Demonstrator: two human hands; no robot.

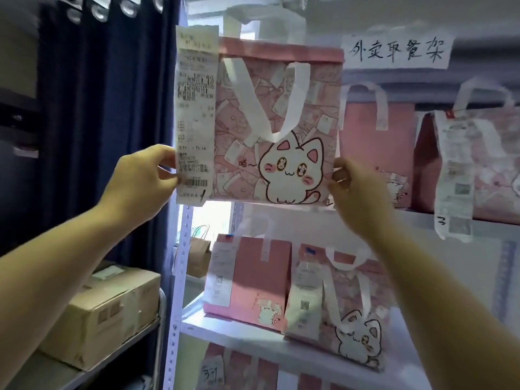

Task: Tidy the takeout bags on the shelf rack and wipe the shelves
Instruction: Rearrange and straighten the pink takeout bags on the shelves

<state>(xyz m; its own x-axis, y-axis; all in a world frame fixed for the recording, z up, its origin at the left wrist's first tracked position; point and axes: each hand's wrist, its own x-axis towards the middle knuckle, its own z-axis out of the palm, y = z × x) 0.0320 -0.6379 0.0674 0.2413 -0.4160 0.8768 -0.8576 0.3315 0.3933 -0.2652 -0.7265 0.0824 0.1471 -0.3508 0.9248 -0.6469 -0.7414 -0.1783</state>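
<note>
One pink cat bag [281, 122] held up before the shelf rack [180, 277]. Left hand [138, 181] pinches its receipt [194, 108] side; right hand [357, 192] grips its right edge. Right of it, two upper bags [377, 153]; below it, two lower bags [247, 277]. Lowest row cut off. Receipt print blurred. Bright gap under its bottom edge.

I see the big bag [278, 122] is pink, with little white paper slips printed all over it. Its cat [287, 175] is white with pink ears and pink cheeks, drawn in a dark line. Its handles [252, 105] are white. The receipt [194, 114] is white with black print. The curtain [107, 108] looks dark blue to me. The box [112, 311] is brown. The sign [394, 52] is white with black writing. The shelf [233, 334] is white.
</note>
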